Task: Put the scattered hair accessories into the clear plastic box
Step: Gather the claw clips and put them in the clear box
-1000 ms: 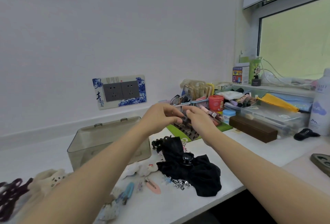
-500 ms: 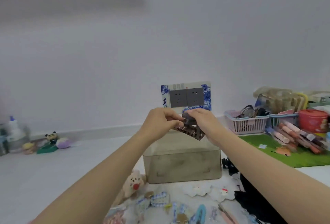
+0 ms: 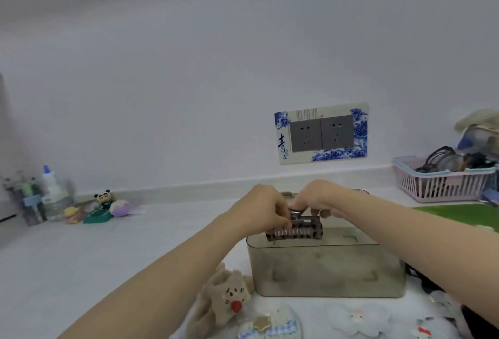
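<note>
Tortoiseshell plastic sits between our two hands: a brown, spotted hair claw clip [image 3: 294,230] that we pinch from both sides, the left hand [image 3: 263,210] with curled fingers on its left end and the right hand [image 3: 321,199] with fingertips on its top and right end. A second ago we held this clip out to the right, above the green mat [image 3: 459,216] and the black fabric; now our gaze and our hands have swung left and come down, so the clip hangs just above the open top of the clear plastic box [image 3: 324,271] — right at its near rim. We judge that the carry is nearly done and only the release remains. Through its smoky walls the box shows no accessory that we can make out, so this may be among the first to go in. Plenty still waits on the white tabletop [image 3: 94,257] in front of the box: a plush bear piece [image 3: 229,298], a checked bow clip [image 3: 270,324], and white fluffy clips [image 3: 359,317]. Further out, a pink basket [image 3: 442,184] at the right holds several pairs of glasses, and small figurines [image 3: 102,206] stand by a bottle [image 3: 52,193] at the far left wall.
</note>
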`<state>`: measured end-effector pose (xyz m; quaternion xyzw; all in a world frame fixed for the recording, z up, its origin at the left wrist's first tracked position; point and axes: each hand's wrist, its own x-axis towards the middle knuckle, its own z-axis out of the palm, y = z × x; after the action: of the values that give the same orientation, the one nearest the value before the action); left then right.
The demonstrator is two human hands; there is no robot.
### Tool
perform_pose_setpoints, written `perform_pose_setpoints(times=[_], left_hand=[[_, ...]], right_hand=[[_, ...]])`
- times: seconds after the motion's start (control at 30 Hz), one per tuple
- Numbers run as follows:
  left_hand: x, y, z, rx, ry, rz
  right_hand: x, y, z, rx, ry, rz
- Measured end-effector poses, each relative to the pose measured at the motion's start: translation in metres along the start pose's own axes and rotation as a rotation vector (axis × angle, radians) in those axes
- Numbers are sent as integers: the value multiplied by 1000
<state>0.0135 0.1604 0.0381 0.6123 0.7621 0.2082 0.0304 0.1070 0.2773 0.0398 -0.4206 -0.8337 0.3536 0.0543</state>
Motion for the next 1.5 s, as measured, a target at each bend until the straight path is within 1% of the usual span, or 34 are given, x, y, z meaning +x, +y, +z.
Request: perform_pose_setpoints(times=[0.1, 0.2, 0.4, 0.6, 0.8, 0.9, 1.0, 1.07, 1.17, 1.3, 1.4, 1.5], left_hand=[[4, -5, 8, 97, -52, 8], [6, -6, 17, 183, -69, -2], [17, -14, 24, 276, -67, -59], [24, -16, 26, 395, -25, -53], [25, -16, 26, 407, -35, -59], [20, -14, 23, 410, -17, -45], [7, -8, 13, 443, 63, 5], [-4, -3, 2, 422, 126, 30], [-27, 4, -15, 321, 188, 29], [-67, 11, -35, 160, 240, -20], [-97, 8, -46, 36, 274, -67], [-130, -1, -51, -10, 288, -120]], right_hand=[[4, 6, 9, 162, -61, -12], [8, 9, 13, 313, -77, -26], [16, 13, 17, 492, -122, -37], [18, 17, 14, 503, -95, -51], [13, 16, 10, 483, -90, -69], [5, 12, 2, 390, -50, -128], [-7, 7, -8, 287, 28, -221], [-20, 3, -11, 222, 77, -289], [-43, -4, -9, 172, 110, -380], [-76, -9, 1, 174, 137, -464], [-98, -14, 14, 221, 129, -525], [-122, -21, 35, 196, 119, -595]])
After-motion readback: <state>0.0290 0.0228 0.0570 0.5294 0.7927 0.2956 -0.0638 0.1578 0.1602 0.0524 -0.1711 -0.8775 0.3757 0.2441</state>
